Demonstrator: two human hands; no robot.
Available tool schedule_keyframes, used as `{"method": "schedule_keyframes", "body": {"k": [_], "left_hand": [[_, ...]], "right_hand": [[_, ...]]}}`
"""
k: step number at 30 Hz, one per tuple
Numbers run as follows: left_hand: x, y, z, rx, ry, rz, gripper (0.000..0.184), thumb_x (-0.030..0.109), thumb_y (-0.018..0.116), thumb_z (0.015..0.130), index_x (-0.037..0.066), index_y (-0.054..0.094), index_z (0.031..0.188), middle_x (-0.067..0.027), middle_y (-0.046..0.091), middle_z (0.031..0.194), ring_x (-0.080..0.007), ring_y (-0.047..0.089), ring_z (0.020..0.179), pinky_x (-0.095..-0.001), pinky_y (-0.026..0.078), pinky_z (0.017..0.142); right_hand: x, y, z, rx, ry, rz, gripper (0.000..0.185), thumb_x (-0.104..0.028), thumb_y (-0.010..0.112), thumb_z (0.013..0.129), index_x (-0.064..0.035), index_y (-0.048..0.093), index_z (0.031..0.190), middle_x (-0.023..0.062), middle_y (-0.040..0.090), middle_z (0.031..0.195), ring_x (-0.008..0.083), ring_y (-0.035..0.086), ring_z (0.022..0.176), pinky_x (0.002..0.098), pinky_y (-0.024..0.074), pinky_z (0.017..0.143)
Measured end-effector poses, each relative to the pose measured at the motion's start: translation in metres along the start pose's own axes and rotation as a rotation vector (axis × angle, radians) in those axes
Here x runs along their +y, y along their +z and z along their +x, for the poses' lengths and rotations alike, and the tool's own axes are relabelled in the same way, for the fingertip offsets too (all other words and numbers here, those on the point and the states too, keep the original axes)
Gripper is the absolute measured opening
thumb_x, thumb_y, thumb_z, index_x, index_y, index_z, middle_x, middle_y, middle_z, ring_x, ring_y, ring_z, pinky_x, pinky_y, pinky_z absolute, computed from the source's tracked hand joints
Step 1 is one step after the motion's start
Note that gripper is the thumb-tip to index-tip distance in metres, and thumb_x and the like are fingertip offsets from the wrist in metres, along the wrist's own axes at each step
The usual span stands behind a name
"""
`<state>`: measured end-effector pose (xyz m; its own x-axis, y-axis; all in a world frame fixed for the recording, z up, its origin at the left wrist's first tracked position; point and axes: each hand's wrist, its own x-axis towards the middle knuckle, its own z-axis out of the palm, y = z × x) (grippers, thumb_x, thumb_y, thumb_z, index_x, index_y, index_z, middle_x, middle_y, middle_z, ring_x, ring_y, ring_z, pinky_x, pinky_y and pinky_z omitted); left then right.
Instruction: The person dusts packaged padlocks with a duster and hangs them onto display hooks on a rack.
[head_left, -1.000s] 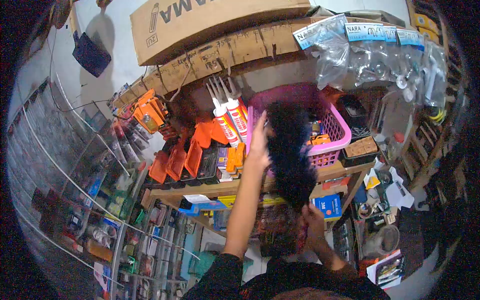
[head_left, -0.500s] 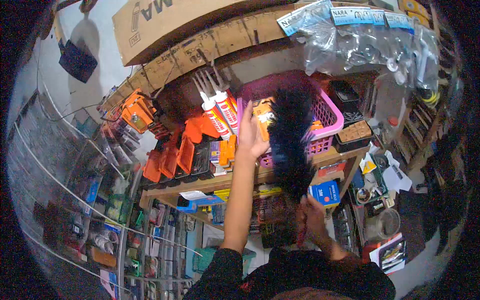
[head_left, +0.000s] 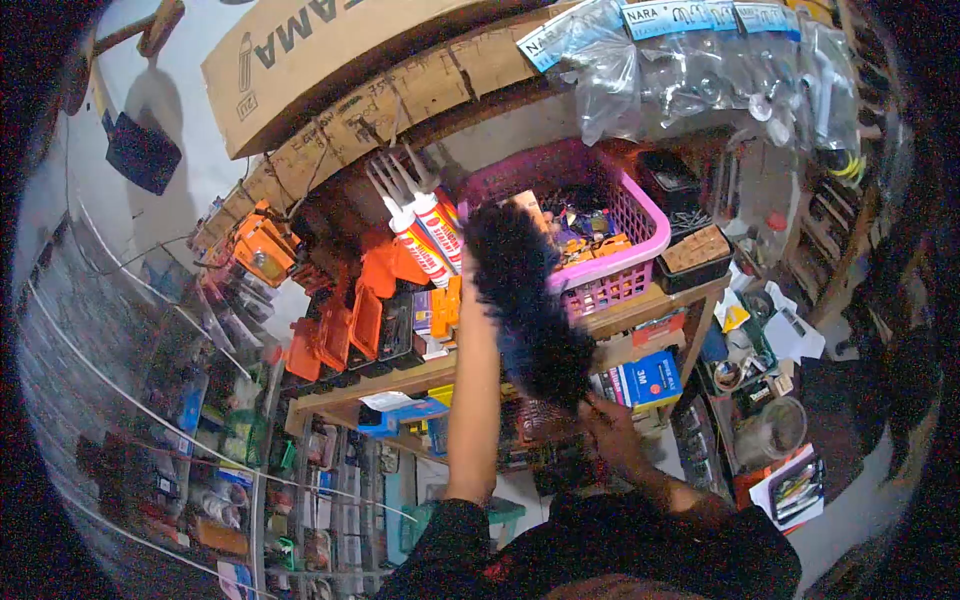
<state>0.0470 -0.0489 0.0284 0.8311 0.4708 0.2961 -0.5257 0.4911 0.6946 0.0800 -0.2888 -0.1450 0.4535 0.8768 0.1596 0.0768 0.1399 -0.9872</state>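
My right hand (head_left: 605,425) is closed around the handle end of a dark, fluffy duster (head_left: 520,290), which slants up and to the left. The duster's head lies in front of my left hand (head_left: 469,275), covering its fingers and most of the orange packet gripped there half a second ago. A tan edge sticks out above the duster; whether it belongs to that packet I cannot tell. Behind the duster stands a pink plastic basket (head_left: 655,232) holding several orange packets (head_left: 590,248). Just left of my left hand are white-and-red sealant tubes (head_left: 432,243).
Black bins with orange lids (head_left: 337,322) line the wooden shelf on the left. A box of tan blocks (head_left: 697,250) sits right of the basket, and a blue 3M box (head_left: 648,380) is below. Clear bags (head_left: 690,85) hang overhead. Glass shelving (head_left: 240,480) stands at lower left.
The duster has swung left and tilted, now covering my left hand and the packet. More of the basket's contents shows. My right hand has shifted slightly left, and the whole view has shifted a little.
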Motion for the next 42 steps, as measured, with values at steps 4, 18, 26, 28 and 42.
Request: {"method": "schedule_keyframes", "body": {"k": [4, 18, 26, 28, 42], "left_hand": [[0.006, -0.059, 0.003, -0.206, -0.138, -0.35, 0.065, 0.056, 0.043, 0.089, 0.001, 0.052, 0.121, -0.0217, 0.058, 0.119, -0.0371, 0.055, 0.109, -0.0456, 0.044, 0.095], [-0.003, 0.01, -0.011, 0.029, 0.095, 0.03, 0.053, 0.047, 0.037, 0.095, 0.005, 0.053, 0.123, -0.0108, 0.062, 0.116, -0.0259, 0.059, 0.105, -0.0406, 0.045, 0.094], [-0.004, 0.024, -0.014, 0.172, 0.158, 0.122, 0.05, 0.047, 0.037, 0.095, 0.007, 0.055, 0.12, -0.0097, 0.064, 0.11, -0.0232, 0.062, 0.1, -0.0403, 0.047, 0.093], [0.005, 0.054, -0.018, 0.493, 0.088, 0.299, 0.05, 0.046, 0.037, 0.096, 0.006, 0.055, 0.12, -0.0094, 0.065, 0.109, -0.0233, 0.062, 0.099, -0.0391, 0.048, 0.092], [-0.004, -0.005, -0.005, 0.076, 0.272, 0.022, 0.039, 0.041, 0.044, 0.095, 0.01, 0.06, 0.115, -0.0069, 0.065, 0.11, -0.024, 0.062, 0.098, -0.0396, 0.049, 0.088]], "right_hand": [[-0.016, -0.013, -0.001, -0.08, 0.251, 0.408, 0.028, -0.03, 0.053, 0.096, -0.0092, 0.051, 0.077, -0.0012, 0.045, 0.055, 0.0095, 0.042, 0.041, 0.0254, 0.0324, 0.037], [-0.014, -0.013, -0.006, -0.046, 0.345, 0.428, 0.018, -0.024, 0.056, 0.094, -0.0084, 0.055, 0.084, -0.002, 0.045, 0.055, 0.0087, 0.041, 0.04, 0.0248, 0.0339, 0.036], [-0.023, -0.012, -0.004, 0.038, 0.464, 0.34, 0.021, -0.027, 0.054, 0.095, -0.0102, 0.051, 0.083, -0.0029, 0.042, 0.053, 0.0091, 0.039, 0.039, 0.0252, 0.0335, 0.036], [-0.032, -0.019, 0.001, 0.011, 0.379, 0.401, 0.022, -0.028, 0.055, 0.095, -0.0095, 0.051, 0.083, -0.0027, 0.042, 0.053, 0.0092, 0.039, 0.039, 0.0253, 0.0332, 0.035], [0.005, -0.014, -0.005, -0.085, 0.309, 0.368, 0.024, -0.028, 0.057, 0.094, -0.0072, 0.054, 0.082, -0.0013, 0.046, 0.052, 0.0098, 0.044, 0.038, 0.0255, 0.0349, 0.035]]}}
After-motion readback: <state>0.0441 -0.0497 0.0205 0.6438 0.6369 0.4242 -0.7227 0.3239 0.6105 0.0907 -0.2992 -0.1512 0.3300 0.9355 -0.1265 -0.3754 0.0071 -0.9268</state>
